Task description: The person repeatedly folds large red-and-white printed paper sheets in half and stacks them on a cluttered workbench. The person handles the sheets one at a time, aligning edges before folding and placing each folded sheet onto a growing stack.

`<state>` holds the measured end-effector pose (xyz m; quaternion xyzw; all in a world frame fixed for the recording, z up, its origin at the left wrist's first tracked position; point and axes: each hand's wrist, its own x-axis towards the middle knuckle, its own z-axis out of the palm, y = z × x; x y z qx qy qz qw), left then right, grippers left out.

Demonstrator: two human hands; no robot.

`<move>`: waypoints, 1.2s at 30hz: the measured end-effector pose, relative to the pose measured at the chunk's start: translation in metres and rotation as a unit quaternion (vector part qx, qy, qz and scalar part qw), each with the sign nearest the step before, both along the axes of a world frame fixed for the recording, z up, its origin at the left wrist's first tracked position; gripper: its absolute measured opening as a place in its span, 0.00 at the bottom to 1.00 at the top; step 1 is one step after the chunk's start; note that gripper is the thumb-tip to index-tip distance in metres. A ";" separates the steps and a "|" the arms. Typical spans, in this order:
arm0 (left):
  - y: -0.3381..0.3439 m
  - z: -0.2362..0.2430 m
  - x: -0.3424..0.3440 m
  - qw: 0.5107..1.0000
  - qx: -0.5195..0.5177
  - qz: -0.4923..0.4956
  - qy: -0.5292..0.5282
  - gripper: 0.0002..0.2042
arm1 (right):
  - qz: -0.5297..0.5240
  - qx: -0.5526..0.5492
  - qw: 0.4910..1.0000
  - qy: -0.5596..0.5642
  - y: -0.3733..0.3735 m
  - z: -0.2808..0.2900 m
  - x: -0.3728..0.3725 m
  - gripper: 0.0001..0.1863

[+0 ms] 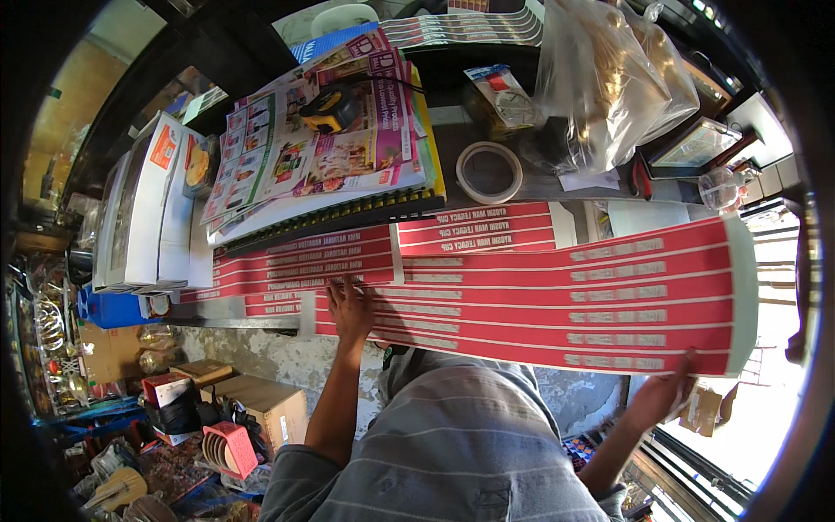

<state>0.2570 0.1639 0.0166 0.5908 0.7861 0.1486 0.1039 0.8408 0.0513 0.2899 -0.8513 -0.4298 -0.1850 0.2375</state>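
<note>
A long red sheet of printed strips [522, 304] with white lines and a pale right end spans the middle of the view, over other red printed sheets [474, 224] on a dark ledge. My left hand [350, 309] lies at the sheet's left part, fingers apart, its tips on the red strips. My right hand [665, 391] grips the lower edge near the right end, thumb on top and fingers partly hidden beneath. Just above lie a stack of colourful flyers [270, 157] with a yellow-black tape measure [322, 109] on it, and a tape roll [489, 170].
Clear plastic bags [600, 78], red-handled tool [642, 178] and a framed item [696, 143] sit at the upper right. White boxes [148, 226] and a blue container [109, 304] are at left. Cardboard boxes [261, 400] and assorted clutter fill the lower left.
</note>
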 end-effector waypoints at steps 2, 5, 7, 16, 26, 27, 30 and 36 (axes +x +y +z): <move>0.006 0.010 0.004 0.999 -0.036 0.020 0.008 0.40 | -0.019 -0.002 0.998 -0.052 -0.008 0.018 0.033 0.27; 0.013 0.053 0.028 0.999 -0.038 0.019 0.029 0.41 | 0.126 0.484 0.760 0.416 -0.021 0.046 0.083 0.32; 0.017 0.104 0.055 0.991 0.015 -0.066 -0.119 0.40 | 0.182 0.472 0.763 0.401 -0.033 0.054 0.096 0.30; 0.047 0.360 0.160 0.778 0.256 -0.430 -0.380 0.53 | 0.553 0.016 0.805 0.213 0.052 0.147 0.003 0.17; 0.038 0.416 0.165 0.793 0.336 -0.396 -0.318 0.15 | 0.513 0.052 0.814 0.268 0.125 0.187 -0.077 0.11; 0.036 0.415 0.164 0.792 0.393 -0.374 -0.279 0.16 | 0.519 0.015 0.819 0.244 0.124 0.194 -0.082 0.11; 0.038 0.414 0.150 0.757 0.489 -0.397 -0.175 0.28 | 0.547 -0.020 0.810 0.211 0.137 0.200 -0.099 0.16; 0.041 0.402 0.146 0.817 0.429 -0.369 -0.113 0.25 | 0.568 -0.011 0.779 0.266 0.152 0.187 -0.111 0.22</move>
